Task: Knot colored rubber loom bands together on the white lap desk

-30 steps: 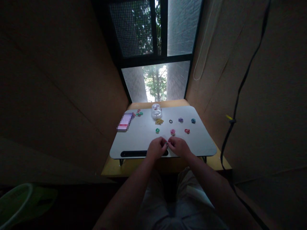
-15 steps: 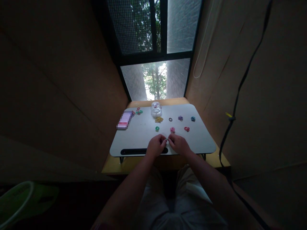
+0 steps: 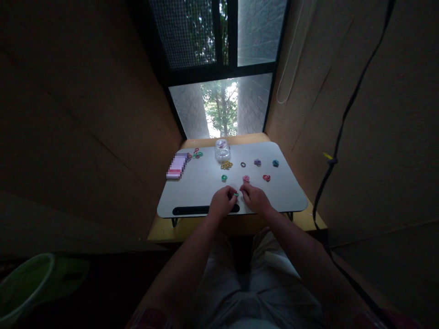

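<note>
Slightly further apart than before are my left hand (image 3: 222, 200), pinching a small green piece (image 3: 236, 194) over the white table (image 3: 190, 187), and my right hand (image 3: 254, 198), curled near the pink bands (image 3: 246, 178); whether it holds anything, I can't tell.

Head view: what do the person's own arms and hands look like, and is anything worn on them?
The left hand and right hand are ungloved, with no watch or bracelet to be made out. The forearms are uncovered. Dim, dark red patches at the bottom edge look like sleeves.
</note>
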The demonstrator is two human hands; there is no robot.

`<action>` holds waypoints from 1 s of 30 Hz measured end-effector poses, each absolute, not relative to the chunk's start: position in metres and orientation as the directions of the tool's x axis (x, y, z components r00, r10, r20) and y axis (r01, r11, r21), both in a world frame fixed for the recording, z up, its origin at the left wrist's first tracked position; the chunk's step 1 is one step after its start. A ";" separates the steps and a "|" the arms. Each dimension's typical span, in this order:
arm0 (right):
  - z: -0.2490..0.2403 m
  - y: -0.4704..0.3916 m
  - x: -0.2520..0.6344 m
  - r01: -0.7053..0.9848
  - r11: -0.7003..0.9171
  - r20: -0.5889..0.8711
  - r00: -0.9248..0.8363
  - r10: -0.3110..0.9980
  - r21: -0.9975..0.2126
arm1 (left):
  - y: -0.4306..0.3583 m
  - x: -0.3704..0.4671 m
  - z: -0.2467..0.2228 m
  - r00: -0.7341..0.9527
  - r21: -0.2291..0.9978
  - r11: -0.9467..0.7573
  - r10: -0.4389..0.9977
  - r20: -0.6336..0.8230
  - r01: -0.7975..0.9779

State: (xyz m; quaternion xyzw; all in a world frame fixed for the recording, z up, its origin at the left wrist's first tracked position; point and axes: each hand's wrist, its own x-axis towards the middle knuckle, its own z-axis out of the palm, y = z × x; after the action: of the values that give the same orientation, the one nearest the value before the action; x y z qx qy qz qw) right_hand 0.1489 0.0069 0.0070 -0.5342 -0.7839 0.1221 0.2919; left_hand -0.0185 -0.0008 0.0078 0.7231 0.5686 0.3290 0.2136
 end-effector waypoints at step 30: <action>0.006 0.008 0.150 0.729 0.429 0.319 -0.296 0.900 -0.534 | -0.003 -0.020 0.011 0.188 0.714 -0.297 0.955 0.231 0.634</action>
State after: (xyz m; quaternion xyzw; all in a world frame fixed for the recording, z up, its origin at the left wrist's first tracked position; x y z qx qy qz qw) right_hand 0.1501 0.0082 0.0060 -0.5144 -0.7918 0.1452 0.2957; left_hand -0.0201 -0.0032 0.0111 0.7325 0.5424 0.3347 0.2393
